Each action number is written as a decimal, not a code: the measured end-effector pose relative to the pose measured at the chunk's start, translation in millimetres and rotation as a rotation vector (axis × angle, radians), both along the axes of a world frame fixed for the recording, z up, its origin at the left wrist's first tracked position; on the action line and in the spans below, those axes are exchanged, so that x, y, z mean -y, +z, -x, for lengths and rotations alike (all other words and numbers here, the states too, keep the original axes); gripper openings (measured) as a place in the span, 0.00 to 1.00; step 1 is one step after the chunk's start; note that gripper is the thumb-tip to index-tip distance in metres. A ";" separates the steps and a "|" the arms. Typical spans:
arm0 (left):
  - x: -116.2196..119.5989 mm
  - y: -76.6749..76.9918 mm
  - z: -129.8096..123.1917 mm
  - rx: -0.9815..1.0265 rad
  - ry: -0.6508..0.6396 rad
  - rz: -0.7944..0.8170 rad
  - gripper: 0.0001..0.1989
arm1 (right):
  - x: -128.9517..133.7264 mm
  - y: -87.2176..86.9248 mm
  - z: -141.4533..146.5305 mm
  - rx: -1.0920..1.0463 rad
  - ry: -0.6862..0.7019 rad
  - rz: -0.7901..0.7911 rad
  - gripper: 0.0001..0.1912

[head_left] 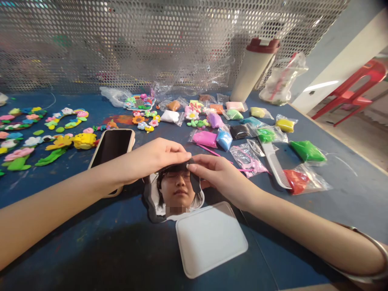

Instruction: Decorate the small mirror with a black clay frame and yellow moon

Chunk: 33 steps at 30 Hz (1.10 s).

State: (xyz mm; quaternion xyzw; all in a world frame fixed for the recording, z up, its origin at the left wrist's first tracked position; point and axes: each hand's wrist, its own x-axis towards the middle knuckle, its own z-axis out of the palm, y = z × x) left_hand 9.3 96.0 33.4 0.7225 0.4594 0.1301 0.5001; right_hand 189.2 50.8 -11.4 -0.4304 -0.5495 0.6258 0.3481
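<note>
On the blue tabletop sits the mirror — probably stiff, slick and breakable, so best taken by its rim. At its far edge the left hand and right hand, fingers drawn together, pinch a black strip — soft, by its look.

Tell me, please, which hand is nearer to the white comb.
Right: the right hand is left of the white comb, apart from it; the left hand is farther left.

Phone, packets on blue table
</note>
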 end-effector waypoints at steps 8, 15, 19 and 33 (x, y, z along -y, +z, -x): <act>-4.1 -11.0 1.6 0.056 -0.001 0.020 0.12 | 5.5 -0.2 2.4 -0.099 0.041 0.004 0.11; -2.1 -7.5 -0.6 0.035 0.006 -0.011 0.13 | 9.2 2.4 0.2 -0.130 0.105 0.015 0.18; -2.0 -6.9 0.1 0.051 -0.007 -0.011 0.11 | 10.9 3.8 -1.8 -0.158 0.143 0.045 0.22; -0.7 -4.8 -1.5 -0.005 0.013 -0.043 0.11 | 12.0 -3.8 10.0 -0.055 0.055 0.014 0.14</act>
